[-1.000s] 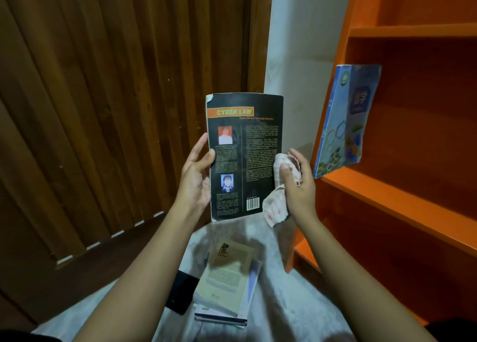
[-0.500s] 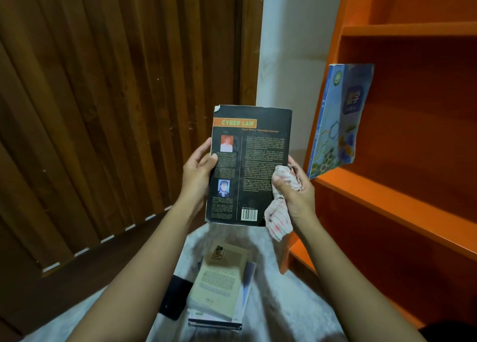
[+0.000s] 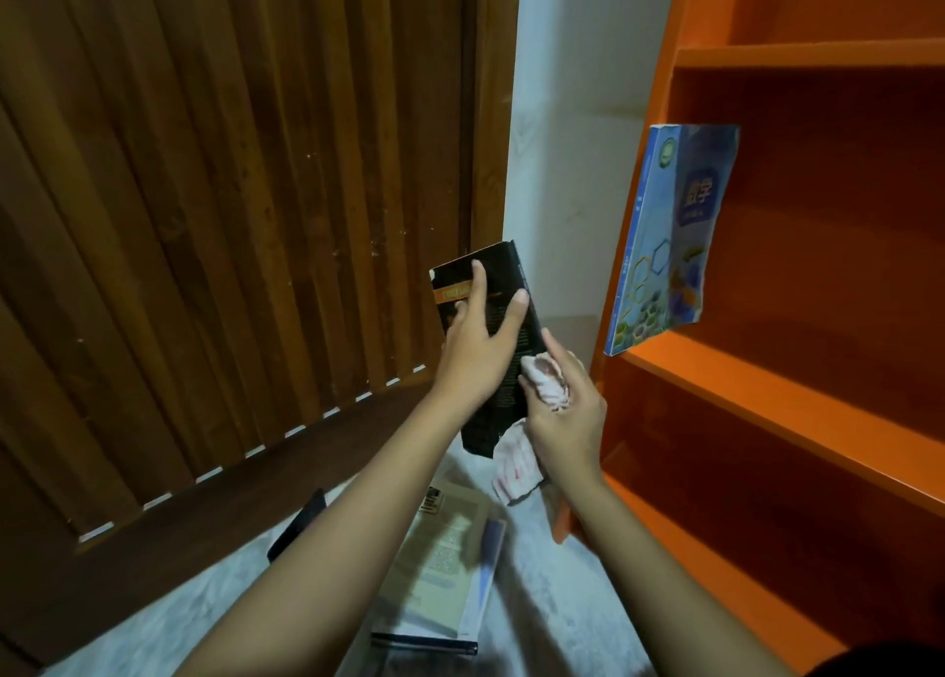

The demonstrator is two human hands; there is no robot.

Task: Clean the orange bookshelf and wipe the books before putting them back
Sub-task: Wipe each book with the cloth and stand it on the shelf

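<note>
In front of the orange bookshelf [image 3: 767, 387], near its left upright, the black book [image 3: 497, 273] is held off the floor, tilted, with its spine edge turned to the right. My left grip [image 3: 478, 354] grasps it, fingers spread over the cover. My right grip [image 3: 565, 421] is clenched on the striped cloth [image 3: 544, 382], which presses against the book's lower right edge; a loose tail hangs below.

Step in hand, as I judge it: wiping this book. Procedure:
- Hold the book firm with the left grip.
- Draw the cloth along the full edge in one direction.
- Shift the left fingers afterwards, since the area beneath them goes unwiped.
- Keep the tail clear of the blue book [image 3: 670, 237], which leans at the left end of the middle shelf.

A stack of books [image 3: 445, 564] lies on the pale floor [image 3: 552, 579] below, probably yet to be wiped.
</note>
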